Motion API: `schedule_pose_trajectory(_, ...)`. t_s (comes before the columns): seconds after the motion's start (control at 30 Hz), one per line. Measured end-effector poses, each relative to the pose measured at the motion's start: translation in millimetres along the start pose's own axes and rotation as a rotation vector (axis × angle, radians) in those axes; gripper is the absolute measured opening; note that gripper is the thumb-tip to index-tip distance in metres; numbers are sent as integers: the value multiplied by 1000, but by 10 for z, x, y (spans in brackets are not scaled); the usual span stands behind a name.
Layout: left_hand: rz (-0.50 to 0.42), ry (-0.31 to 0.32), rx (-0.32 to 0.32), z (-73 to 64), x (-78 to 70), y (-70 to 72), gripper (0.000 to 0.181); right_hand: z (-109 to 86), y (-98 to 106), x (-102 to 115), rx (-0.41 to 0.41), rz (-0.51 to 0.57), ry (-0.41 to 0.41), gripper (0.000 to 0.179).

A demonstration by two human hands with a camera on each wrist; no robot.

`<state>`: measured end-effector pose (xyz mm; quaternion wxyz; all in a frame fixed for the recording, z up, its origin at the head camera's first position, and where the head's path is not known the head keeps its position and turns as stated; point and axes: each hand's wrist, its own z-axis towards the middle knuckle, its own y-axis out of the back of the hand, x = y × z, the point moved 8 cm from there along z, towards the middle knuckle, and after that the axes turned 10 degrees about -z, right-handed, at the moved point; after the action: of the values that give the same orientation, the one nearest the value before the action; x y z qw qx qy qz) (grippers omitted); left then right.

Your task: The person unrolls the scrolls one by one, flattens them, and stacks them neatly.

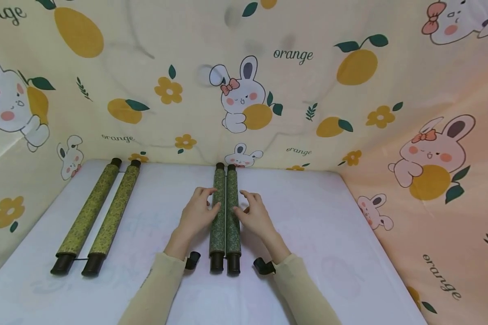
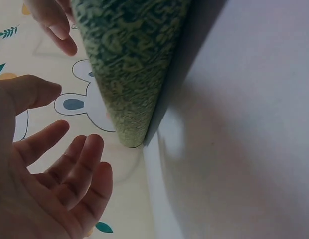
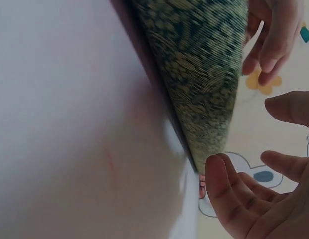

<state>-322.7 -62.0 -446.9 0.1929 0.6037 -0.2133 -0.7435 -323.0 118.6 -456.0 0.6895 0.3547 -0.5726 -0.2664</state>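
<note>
A green patterned scroll [image 1: 232, 216], rolled up from both sides into two parallel rolls with black end knobs, lies lengthwise in front of me. My left hand [image 1: 197, 210] is at its left side, thumb and fingers spread apart. On the other side my right hand [image 1: 254, 214] mirrors it, thumb near the right roll. Both wrist views show loosely bent fingers beside the green roll [image 2: 129, 64], with a gap between thumb and fingertips and nothing held. In the right wrist view the right fingertips [image 3: 217, 167] overlap the roll's far end.
A yellow-green scroll [image 1: 111, 216], also in two rolls with black knobs, lies to the left, its rolls slightly apart. White cloth covers the table [image 1: 309, 253]. A curtain [image 1: 195, 81] printed with rabbits and oranges stands behind and at the sides.
</note>
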Motion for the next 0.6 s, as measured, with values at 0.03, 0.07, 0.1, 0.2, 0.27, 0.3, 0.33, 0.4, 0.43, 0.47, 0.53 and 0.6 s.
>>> schedule_pose_trajectory(0.03, 0, 7, 9, -5, 6, -20, 51, -5, -18, -2, 6, 0, -2, 64)
schedule_pose_trajectory(0.07, 2, 11, 16, -12, 11, -41, 51, -8, -40, -6, 13, -4, 0, 64)
schedule_pose_trajectory(0.1, 9, 15, 24, -20, 17, -61, 51, -14, -62, -9, 20, -8, 5, 63)
schedule_pose_trajectory(0.2, 20, 33, 48, -49, 47, -122, 50, -30, -136, -18, 52, -29, 16, 63)
schedule_pose_trajectory(0.27, 24, 48, 67, -72, 64, -166, 49, -43, -183, -31, 73, -47, 16, 61)
schedule_pose_trajectory(0.3, 30, 53, 76, -81, 73, -186, 49, -49, -203, -35, 83, -57, 15, 61)
schedule_pose_trajectory(0.33, 34, 56, 82, -87, 81, -205, 48, -52, -220, -39, 91, -67, 15, 60)
schedule_pose_trajectory(0.4, 43, 63, 93, -92, 89, -232, 46, -49, -235, -38, 98, -77, 18, 59)
schedule_pose_trajectory(0.43, 46, 64, 94, -90, 88, -239, 45, -45, -234, -34, 97, -77, 19, 59)
schedule_pose_trajectory(0.47, 50, 62, 94, -83, 88, -242, 44, -39, -234, -30, 98, -78, 21, 59)
schedule_pose_trajectory(0.53, 51, 60, 93, -67, 83, -244, 43, -25, -227, -22, 97, -78, 30, 58)
schedule_pose_trajectory(0.6, 49, 56, 94, -47, 71, -242, 41, -6, -222, -22, 99, -82, 40, 57)
